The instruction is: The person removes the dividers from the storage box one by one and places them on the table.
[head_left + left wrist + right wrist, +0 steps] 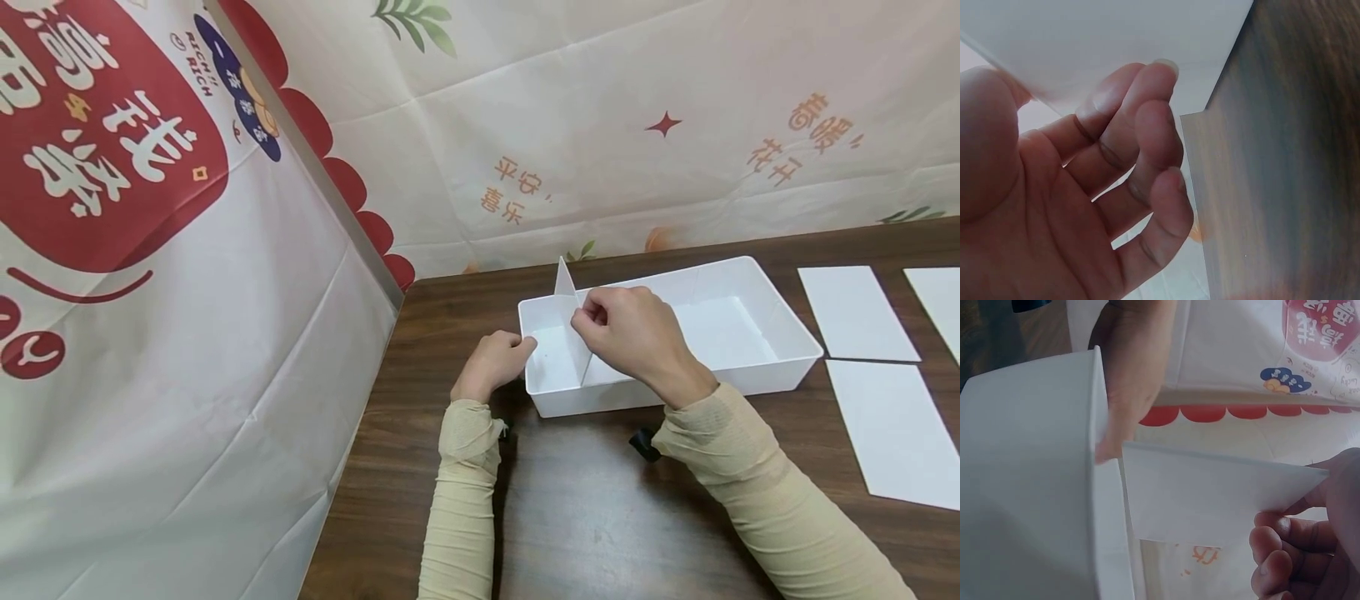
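A long white box (765, 378) with low walls lies on the table, open side up. My right hand (637, 333) pinches the upper edge of a thin white divider panel (574, 333), which stands across the box near its left end and rises above the rim. In the right wrist view, thumb and fingers hold a corner of the panel (1204, 497). At the box's left end, my left hand (491, 365) grips the end wall, thumb over the rim. The left wrist view shows its curled fingers (1157, 84) against the outer wall (1104, 37). The panel's lower edge is partly hidden.
Two white rectangular panels (858, 312) (892, 429) lie flat right of the box, with part of another (937, 300) at the right edge. Printed cloth (600, 125) hangs behind the brown table (420, 467) and on the left.
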The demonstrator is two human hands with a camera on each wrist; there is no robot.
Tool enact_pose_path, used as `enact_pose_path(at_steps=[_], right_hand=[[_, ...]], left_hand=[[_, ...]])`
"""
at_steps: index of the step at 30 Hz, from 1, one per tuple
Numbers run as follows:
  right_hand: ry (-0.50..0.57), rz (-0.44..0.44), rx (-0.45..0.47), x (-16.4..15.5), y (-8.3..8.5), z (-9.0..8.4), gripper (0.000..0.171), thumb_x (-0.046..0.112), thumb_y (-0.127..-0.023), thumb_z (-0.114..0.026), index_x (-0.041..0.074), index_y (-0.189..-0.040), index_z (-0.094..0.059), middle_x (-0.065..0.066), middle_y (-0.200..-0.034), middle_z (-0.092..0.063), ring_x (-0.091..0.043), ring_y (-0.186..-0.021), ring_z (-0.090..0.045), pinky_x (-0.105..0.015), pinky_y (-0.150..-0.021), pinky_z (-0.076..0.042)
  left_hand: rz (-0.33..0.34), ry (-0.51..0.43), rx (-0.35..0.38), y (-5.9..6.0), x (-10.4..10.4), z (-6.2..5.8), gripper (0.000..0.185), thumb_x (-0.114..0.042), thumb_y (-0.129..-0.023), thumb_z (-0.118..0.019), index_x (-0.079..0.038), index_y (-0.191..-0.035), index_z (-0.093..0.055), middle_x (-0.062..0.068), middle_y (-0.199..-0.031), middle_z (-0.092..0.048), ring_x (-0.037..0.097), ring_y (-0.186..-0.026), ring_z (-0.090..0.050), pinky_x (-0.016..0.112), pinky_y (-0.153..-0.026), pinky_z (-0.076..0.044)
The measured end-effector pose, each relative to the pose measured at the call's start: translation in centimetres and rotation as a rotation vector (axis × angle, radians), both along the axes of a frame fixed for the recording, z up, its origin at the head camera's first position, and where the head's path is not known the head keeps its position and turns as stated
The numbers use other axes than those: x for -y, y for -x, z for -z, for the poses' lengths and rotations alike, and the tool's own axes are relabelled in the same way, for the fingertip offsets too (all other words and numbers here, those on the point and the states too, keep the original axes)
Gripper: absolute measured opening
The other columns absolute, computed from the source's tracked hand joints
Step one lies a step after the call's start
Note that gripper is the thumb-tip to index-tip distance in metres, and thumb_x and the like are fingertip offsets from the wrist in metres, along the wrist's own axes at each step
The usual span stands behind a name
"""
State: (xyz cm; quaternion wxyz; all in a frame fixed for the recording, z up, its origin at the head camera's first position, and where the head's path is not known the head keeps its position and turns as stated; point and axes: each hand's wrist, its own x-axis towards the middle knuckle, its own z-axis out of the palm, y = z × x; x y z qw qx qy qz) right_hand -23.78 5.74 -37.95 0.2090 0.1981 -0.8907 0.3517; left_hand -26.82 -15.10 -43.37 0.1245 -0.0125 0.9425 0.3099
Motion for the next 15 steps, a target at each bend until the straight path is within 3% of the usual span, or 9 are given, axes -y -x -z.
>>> enact_pose_path(at_steps=[15], right_hand=[[0.037, 0.071, -0.013, -2.6, -0.4, -0.8, 0.021, 0.01, -0.08, -0.054, 0.015, -0.06, -0.059, 0.004, -0.054, -0.049, -0.016, -0.053, -0.044, -0.031, -0.049, -0.033]], left_hand=[[0.008, -0.004, -0.009, 0.0, -0.2, 0.0, 0.041, -0.039, -0.097, -0.043, -0.014, -0.072, -0.063, 0.003, -0.07, -0.062, 0.018, -0.065, -0.052, 0.031, -0.06, -0.04]])
